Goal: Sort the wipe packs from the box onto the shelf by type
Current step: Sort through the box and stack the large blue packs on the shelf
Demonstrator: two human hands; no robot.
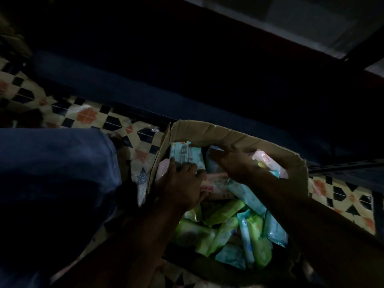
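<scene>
Both hands reach into the cardboard box (209, 129) on the tiled floor (87, 115). Left hand (182, 183) grips a pale blue pack (185, 152) at the far left; right hand (234, 163) hovers, fingers relaxed. Green packs (224, 213) fill the near side.

The room is dim. A patterned tile floor (87, 115) in cream, orange and black runs from nine to four o'clock; a pale window (311, 23) glows at one o'clock

One box (207, 132), two hands (182, 183).
</scene>
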